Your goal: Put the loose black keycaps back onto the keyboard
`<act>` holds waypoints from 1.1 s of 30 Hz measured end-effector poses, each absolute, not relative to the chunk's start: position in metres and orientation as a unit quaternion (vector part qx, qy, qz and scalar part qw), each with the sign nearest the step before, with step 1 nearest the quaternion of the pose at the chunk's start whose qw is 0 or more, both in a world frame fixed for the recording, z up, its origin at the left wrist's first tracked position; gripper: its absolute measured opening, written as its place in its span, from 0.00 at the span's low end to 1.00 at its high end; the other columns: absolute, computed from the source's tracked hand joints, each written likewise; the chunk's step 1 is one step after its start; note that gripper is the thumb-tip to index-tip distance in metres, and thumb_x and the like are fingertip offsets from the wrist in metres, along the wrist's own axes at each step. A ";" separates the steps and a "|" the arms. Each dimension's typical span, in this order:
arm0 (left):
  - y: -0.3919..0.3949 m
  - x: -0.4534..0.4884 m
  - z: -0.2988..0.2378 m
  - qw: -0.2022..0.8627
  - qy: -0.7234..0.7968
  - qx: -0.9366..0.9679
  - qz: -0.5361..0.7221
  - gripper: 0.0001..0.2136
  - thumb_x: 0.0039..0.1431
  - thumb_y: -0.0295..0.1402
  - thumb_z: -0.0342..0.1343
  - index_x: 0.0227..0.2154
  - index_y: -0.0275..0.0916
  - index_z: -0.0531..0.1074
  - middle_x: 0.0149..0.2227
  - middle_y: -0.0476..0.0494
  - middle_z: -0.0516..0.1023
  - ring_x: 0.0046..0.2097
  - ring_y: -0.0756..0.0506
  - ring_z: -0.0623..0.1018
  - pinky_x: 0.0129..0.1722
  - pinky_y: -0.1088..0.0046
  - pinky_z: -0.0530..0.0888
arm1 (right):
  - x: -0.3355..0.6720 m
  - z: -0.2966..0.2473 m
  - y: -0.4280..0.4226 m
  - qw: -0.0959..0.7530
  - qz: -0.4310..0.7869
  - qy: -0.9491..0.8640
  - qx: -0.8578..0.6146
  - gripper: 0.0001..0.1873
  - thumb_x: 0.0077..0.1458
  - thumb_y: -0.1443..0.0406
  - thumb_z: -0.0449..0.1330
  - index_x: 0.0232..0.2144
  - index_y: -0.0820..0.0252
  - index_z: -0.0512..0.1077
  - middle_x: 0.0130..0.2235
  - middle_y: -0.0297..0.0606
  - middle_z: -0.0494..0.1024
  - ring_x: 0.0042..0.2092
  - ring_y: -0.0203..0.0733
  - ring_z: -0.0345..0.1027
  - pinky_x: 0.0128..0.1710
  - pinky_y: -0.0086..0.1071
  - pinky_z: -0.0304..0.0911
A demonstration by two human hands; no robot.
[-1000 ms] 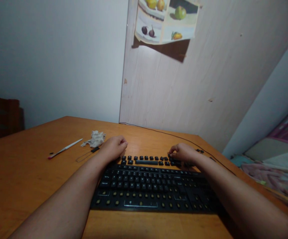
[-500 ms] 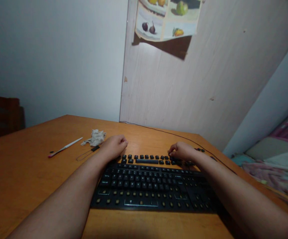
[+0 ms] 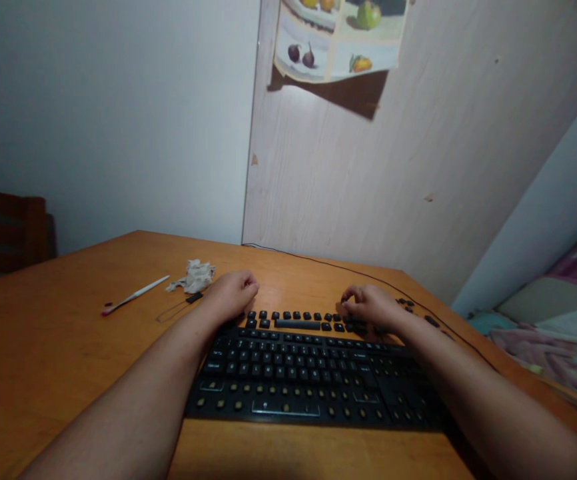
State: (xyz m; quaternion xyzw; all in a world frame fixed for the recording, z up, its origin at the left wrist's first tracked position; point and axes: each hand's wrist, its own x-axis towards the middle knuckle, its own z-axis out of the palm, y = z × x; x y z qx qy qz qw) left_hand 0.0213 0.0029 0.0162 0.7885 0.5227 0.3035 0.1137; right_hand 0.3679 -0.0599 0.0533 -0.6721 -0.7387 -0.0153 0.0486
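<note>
A black keyboard (image 3: 288, 370) lies on the desk in front of me; its lower rows and right-hand part lack their caps, while the upper letter rows carry theirs. Behind it, loose black keycaps (image 3: 338, 327) are laid out in rows, along with a long spacebar (image 3: 297, 325). My right hand (image 3: 371, 305) is over the right end of these rows, thumb and fingers pinched on a small dark keycap (image 3: 343, 301). Curled closed, my left hand (image 3: 233, 292) rests on the desk at the rows' left end; whatever its fingers may hold is hidden.
Left of my left hand lie a crumpled grey-white cloth or tissue (image 3: 197, 277), a wire tool with a black handle (image 3: 194, 298) and a white brush-like stick (image 3: 143, 291). A thin black cable (image 3: 318, 261) runs along the back. More keycaps (image 3: 432, 321) lie right of my right forearm.
The view has shifted slightly. My right hand has lifted a little and turned, so the keycap in its fingertips now shows. My left hand has kept its place.
</note>
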 end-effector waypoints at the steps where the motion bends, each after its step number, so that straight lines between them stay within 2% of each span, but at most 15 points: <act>1: 0.002 0.022 0.017 0.113 0.523 0.788 0.303 0.12 0.58 0.41 0.49 0.32 0.41 0.74 0.32 0.44 0.79 0.35 0.44 0.76 0.33 0.72 0.66 | 0.365 0.055 -0.067 0.058 -0.028 -0.744 -0.665 0.15 0.57 0.58 0.58 0.44 0.56 0.77 0.29 0.36 0.79 0.32 0.40 0.71 0.27 0.30 0.52; 4: 0.000 0.023 0.019 0.114 0.526 0.788 0.300 0.12 0.58 0.41 0.49 0.32 0.40 0.74 0.32 0.44 0.79 0.35 0.44 0.76 0.33 0.72 0.67 | 0.358 0.060 -0.088 0.077 -0.057 -0.765 -0.637 0.16 0.60 0.56 0.55 0.45 0.54 0.76 0.31 0.36 0.80 0.33 0.42 0.71 0.29 0.30 0.52; 11: 0.000 0.023 0.021 0.112 0.532 0.786 0.294 0.13 0.57 0.42 0.49 0.32 0.41 0.75 0.31 0.44 0.79 0.35 0.44 0.76 0.33 0.72 0.66 | 0.351 0.062 -0.131 0.107 -0.089 -0.811 -0.568 0.13 0.62 0.58 0.55 0.45 0.53 0.75 0.38 0.37 0.81 0.38 0.43 0.74 0.36 0.32 0.60; 16: 0.000 0.022 0.021 0.112 0.531 0.787 0.294 0.13 0.56 0.42 0.50 0.32 0.41 0.75 0.31 0.44 0.79 0.35 0.44 0.76 0.32 0.72 0.66 | 0.350 0.062 -0.163 0.154 -0.060 -0.835 -0.525 0.14 0.64 0.58 0.53 0.46 0.54 0.75 0.43 0.38 0.81 0.42 0.42 0.75 0.41 0.34 0.65; 23: 0.002 0.022 0.019 0.103 0.529 0.791 0.290 0.14 0.57 0.44 0.49 0.33 0.41 0.75 0.32 0.45 0.79 0.35 0.44 0.76 0.32 0.72 0.66 | 0.338 0.050 -0.201 0.123 0.007 -0.848 -0.516 0.13 0.63 0.60 0.54 0.46 0.54 0.75 0.42 0.37 0.81 0.41 0.41 0.75 0.43 0.33 0.67; 33: -0.003 0.023 0.024 0.101 0.535 0.786 0.292 0.15 0.57 0.43 0.49 0.33 0.40 0.76 0.33 0.44 0.80 0.36 0.43 0.76 0.33 0.72 0.67 | 0.327 0.038 -0.212 0.118 -0.033 -0.840 -0.529 0.13 0.62 0.64 0.55 0.45 0.53 0.77 0.41 0.37 0.82 0.40 0.42 0.76 0.42 0.34 0.68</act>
